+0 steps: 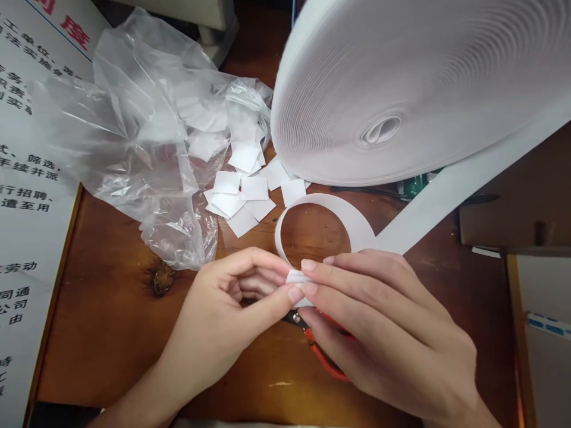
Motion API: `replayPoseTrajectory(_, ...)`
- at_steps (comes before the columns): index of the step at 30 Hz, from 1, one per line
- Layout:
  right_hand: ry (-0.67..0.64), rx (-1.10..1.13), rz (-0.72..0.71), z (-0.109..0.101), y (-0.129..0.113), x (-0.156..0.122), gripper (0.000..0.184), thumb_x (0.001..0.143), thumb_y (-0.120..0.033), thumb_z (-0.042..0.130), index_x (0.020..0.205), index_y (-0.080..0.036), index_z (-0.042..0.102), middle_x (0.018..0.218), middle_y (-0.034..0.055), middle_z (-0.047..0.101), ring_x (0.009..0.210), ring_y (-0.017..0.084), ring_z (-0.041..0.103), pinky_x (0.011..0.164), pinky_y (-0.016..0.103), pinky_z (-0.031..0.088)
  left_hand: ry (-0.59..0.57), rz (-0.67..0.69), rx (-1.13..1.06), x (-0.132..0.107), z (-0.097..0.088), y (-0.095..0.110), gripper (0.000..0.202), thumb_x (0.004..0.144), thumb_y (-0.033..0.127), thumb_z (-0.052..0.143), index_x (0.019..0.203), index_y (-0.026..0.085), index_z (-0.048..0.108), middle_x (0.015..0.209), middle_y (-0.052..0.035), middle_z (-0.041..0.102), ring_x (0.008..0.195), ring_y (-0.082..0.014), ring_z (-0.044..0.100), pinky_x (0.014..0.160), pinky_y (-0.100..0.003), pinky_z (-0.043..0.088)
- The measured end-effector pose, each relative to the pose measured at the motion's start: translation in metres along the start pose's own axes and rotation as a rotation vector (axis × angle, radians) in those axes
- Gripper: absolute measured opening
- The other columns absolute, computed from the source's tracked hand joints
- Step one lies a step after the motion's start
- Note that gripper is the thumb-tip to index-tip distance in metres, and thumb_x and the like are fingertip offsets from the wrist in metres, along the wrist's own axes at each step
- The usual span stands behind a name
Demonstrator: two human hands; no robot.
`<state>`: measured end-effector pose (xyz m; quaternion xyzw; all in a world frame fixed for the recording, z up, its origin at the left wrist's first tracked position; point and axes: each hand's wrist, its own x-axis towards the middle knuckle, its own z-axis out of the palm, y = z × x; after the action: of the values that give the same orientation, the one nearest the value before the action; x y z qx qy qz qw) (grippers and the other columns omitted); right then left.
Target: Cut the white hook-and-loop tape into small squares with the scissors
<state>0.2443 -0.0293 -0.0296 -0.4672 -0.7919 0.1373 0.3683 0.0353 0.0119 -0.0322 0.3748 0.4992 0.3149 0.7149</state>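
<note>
A large roll of white tape (414, 83) stands at the upper right, its loose strip (450, 190) running down and curling into a loop (352, 217) above my hands. My left hand (223, 321) pinches the strip's free end (298, 277) between thumb and fingers. My right hand (392, 333) meets it there, fingers laid on the same end, and also holds red-handled scissors (323, 353) underneath, mostly hidden by the palm. Cut white squares (243, 199) lie in a small heap just beyond the loop.
A crumpled clear plastic bag (143, 137) with more white squares inside lies at the upper left on the brown wooden table (107, 321). A white printed sheet (27, 196) covers the left edge. A cardboard box (526, 196) sits at right.
</note>
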Motion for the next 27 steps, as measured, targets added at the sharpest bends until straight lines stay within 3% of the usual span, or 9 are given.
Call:
replayPoseTrajectory(9,0.034,-0.072,-0.031,0.0009,-0.0005,0.0022,0.022,0.090,-0.007,0.093,0.109,-0.015,0.084,0.120,0.0041,0.090,0.110,0.017,0.086,0.103,0.033,0.062,0.052,0.036,0.125,-0.0029,-0.0018,0.0011,0.015,0.082,0.013,0.093,0.090,0.024,0.085,0.083,0.0053,0.087,0.073,-0.0092,0.084,0.069,-0.006,0.065)
replayPoseTrajectory(16,0.034,-0.085,-0.046,0.0018,0.0022,0.0004,0.027,0.090,-0.008,0.092,0.116,-0.010,0.085,0.122,0.0085,0.089,0.116,0.019,0.084,0.108,0.036,0.061,0.046,0.069,0.065,0.0021,0.0025,0.0027,0.017,0.080,0.008,0.092,0.088,0.021,0.084,0.078,0.0029,0.086,0.070,-0.0112,0.084,0.067,-0.008,0.066)
replayPoseTrajectory(22,0.045,-0.091,-0.063,0.0007,0.0030,0.0013,0.020,0.090,-0.009,0.093,0.107,-0.013,0.085,0.115,0.0073,0.090,0.111,0.019,0.084,0.104,0.036,0.061,0.053,0.057,0.032,-0.0016,0.0023,0.0012,0.019,0.080,0.005,0.092,0.088,0.020,0.084,0.078,0.0021,0.086,0.068,-0.0119,0.084,0.068,-0.009,0.067)
replayPoseTrajectory(27,0.042,0.076,0.074,-0.0040,0.0006,0.0036,0.020,0.097,-0.007,0.079,0.117,-0.011,0.078,0.113,0.0082,0.085,0.110,0.017,0.075,0.102,0.037,0.059,0.059,0.081,0.053,-0.0044,0.0013,-0.0018,0.018,0.082,0.007,0.092,0.088,0.024,0.086,0.079,0.0047,0.087,0.070,-0.0092,0.084,0.069,-0.006,0.065)
